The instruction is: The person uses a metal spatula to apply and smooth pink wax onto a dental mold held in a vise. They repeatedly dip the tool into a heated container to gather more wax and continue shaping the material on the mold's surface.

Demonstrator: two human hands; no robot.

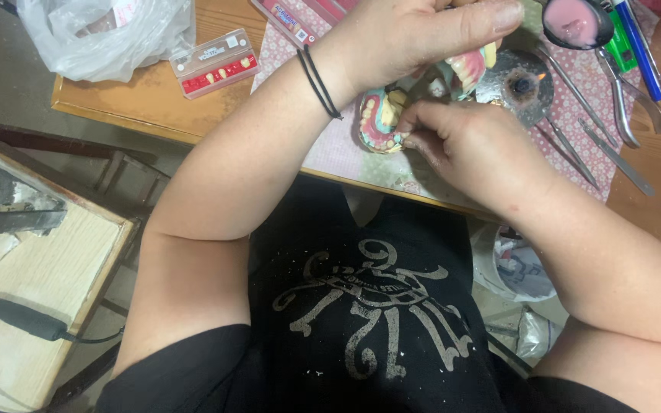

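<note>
Left hand (422, 38) clasps the pink-and-green wax denture model (382, 115); right hand (464, 145) pinches closed at its teeth

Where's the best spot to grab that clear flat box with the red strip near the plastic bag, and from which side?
Probably across the long edges of the clear flat box with the red strip, coming from above: it lies flat on the wooden table, and its narrow width suits a thumb-and-finger grip.

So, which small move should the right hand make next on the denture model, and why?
Probably press the tooth gently into the wax. The right hand pinches at the front edge of the denture model, while the left hand covers its upper part from above.
</note>
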